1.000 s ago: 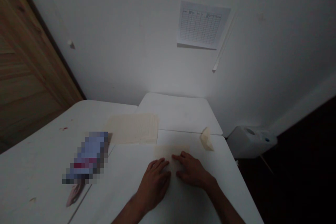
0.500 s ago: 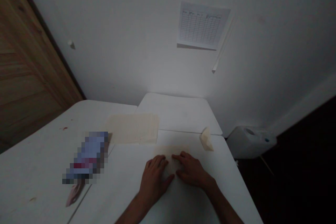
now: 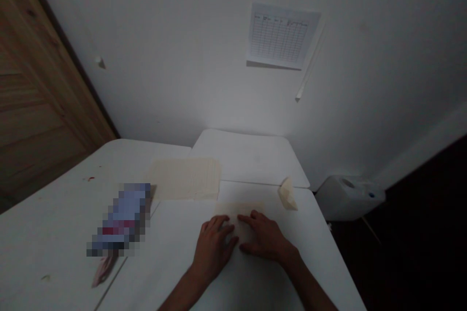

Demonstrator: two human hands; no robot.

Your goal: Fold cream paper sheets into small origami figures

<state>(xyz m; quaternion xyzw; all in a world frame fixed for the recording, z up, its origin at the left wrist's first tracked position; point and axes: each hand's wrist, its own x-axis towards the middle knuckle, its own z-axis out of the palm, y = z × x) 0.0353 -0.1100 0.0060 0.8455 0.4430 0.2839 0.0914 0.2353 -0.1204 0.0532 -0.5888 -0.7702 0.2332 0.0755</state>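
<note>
Thin cream sheet [image 3: 244, 207] flat on the table [image 3: 175, 243], near the middle of the front section, far edge showing just past the fingertips; rest mostly covered by hands and shadow, so its near edge can't be made out.

Left hand [image 3: 214, 242]: palm down on the sheet's left part, fingers loosely bent, thumb out toward the other hand. Not gripping anything.

Right hand [image 3: 264, 237]: palm down on the sheet's right part, index stretched inward, thumb apart from it. Also released, nothing grasped. Small gap between the two hands.

Folded cream paper piece [image 3: 288, 195], pointed shape, beyond the right hand near the table's right edge. Stack of cream sheets [image 3: 184, 178] beyond and left of the left hand, lying across a table seam.

Further left: pixelated bluish item [image 3: 122, 216], unreadable, pinkish strip [image 3: 104, 269] at its near end. Small red mark [image 3: 91, 179] on the table's left section.

Wall behind: printed grid form [image 3: 280, 36], narrow white strip [image 3: 310, 67] beside it. Wooden door [image 3: 40, 82] far left. Whitish plastic container [image 3: 346, 199] right of the table, lower down.
</note>
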